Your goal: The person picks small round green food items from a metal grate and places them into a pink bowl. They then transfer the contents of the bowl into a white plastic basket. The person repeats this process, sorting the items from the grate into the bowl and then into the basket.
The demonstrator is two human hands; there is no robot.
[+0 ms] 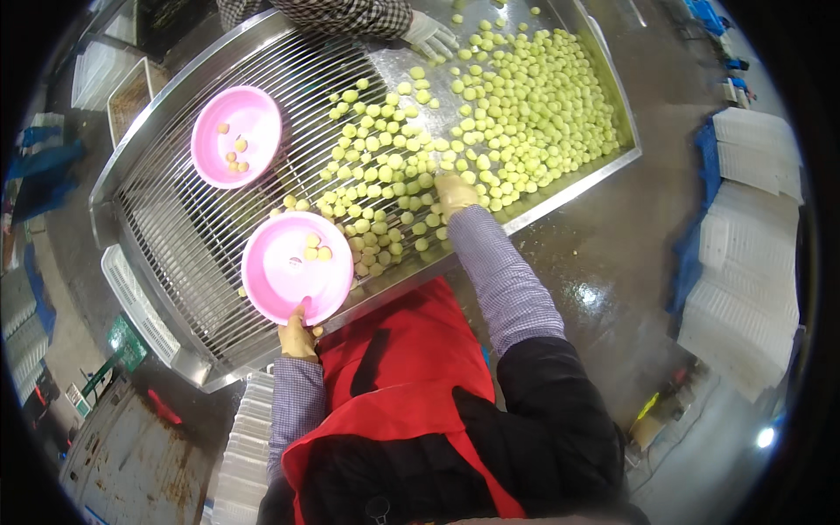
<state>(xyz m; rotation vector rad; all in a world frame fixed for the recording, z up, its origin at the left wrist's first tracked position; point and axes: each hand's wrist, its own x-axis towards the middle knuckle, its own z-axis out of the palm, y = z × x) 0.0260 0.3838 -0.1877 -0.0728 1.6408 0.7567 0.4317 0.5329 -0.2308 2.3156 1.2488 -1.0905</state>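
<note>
My left hand [298, 338], in a yellowish glove, grips the near rim of a pink plastic bowl [279, 275], thumb over the edge. A few yellowish round pieces [317, 247] lie inside that bowl. My gloved right hand [456, 193] reaches in among round pale-green produce pieces [387, 157] where the bars meet a smooth metal plate; its fingers are mostly hidden, so I cannot tell whether it holds any. Under both hands is a stainless-steel sorting table [216, 262] with a barred surface. Yellower pieces [377, 246] gather right of the bowl.
A second pink bowl [252, 125] with several yellowish pieces rests farther back on the bars. Across the table, a co-worker's gloved hand [430, 38] touches the plate. A dense green heap [551, 111] fills its right side. Stacked white crates [748, 249] stand right; a white basket [141, 305] is left.
</note>
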